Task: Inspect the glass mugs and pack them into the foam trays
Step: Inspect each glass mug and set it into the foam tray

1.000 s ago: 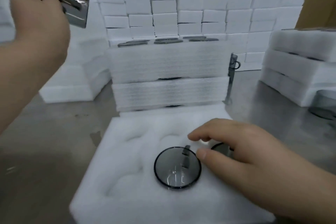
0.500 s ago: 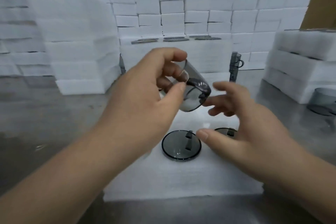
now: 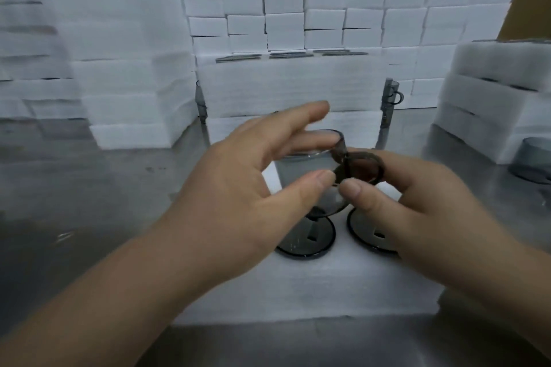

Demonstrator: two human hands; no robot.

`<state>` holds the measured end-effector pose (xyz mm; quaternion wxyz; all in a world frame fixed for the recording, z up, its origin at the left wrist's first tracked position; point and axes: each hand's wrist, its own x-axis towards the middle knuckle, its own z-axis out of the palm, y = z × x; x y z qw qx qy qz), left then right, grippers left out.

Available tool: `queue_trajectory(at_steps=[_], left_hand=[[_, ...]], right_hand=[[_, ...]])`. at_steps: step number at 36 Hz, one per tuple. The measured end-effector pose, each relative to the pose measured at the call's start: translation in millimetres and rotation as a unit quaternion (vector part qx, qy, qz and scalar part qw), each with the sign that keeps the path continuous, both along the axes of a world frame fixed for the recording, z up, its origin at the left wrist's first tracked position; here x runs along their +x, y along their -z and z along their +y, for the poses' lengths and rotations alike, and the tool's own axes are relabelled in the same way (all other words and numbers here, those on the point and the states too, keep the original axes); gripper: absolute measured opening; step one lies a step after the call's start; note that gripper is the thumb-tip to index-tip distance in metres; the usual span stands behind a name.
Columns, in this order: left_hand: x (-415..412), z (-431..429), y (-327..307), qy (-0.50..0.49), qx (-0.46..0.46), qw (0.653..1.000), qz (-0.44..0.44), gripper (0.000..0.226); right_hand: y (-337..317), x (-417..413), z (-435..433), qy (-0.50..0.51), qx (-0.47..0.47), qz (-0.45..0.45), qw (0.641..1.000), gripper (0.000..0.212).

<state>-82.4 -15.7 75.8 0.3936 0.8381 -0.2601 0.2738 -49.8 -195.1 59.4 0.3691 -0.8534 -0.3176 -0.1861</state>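
Observation:
A smoky grey glass mug point(image 3: 310, 176) hangs above the white foam tray point(image 3: 298, 289), held between both hands. My left hand point(image 3: 238, 188) grips its body, thumb in front and fingers curled over the rim. My right hand point(image 3: 396, 197) pinches the mug's ring handle point(image 3: 362, 168) with thumb and fingers. Two more grey mugs point(image 3: 307, 238) point(image 3: 369, 235) sit sunk in pockets of the tray, just below the held mug, partly hidden by my hands.
Stacks of filled foam trays point(image 3: 286, 89) stand behind the tray, with more foam stacks point(image 3: 131, 92) left and right point(image 3: 495, 98). Loose grey mugs stand at the right point(image 3: 530, 164) and by the back stack point(image 3: 392, 95). The table is steel point(image 3: 89, 217).
My left hand brought a mug down from the upper left to above the tray. My right hand left the packed mugs, rose, and now pinches the held mug's handle.

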Motion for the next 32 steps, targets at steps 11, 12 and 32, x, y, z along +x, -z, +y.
queue_trajectory(at_steps=[11,12,32], left_hand=[[11,17,-3,0.013,-0.069,0.989,0.131,0.059],[11,21,-6,-0.012,-0.073,0.991,0.109,0.055],[-8,36,-25,-0.27,0.294,0.893,0.205,0.08]], right_hand=[[-1,3,0,-0.091,0.088,0.134,0.983,0.034],[-1,4,0,-0.081,0.096,0.148,0.981,0.043],[2,4,1,-0.055,0.024,0.139,0.989,0.04]])
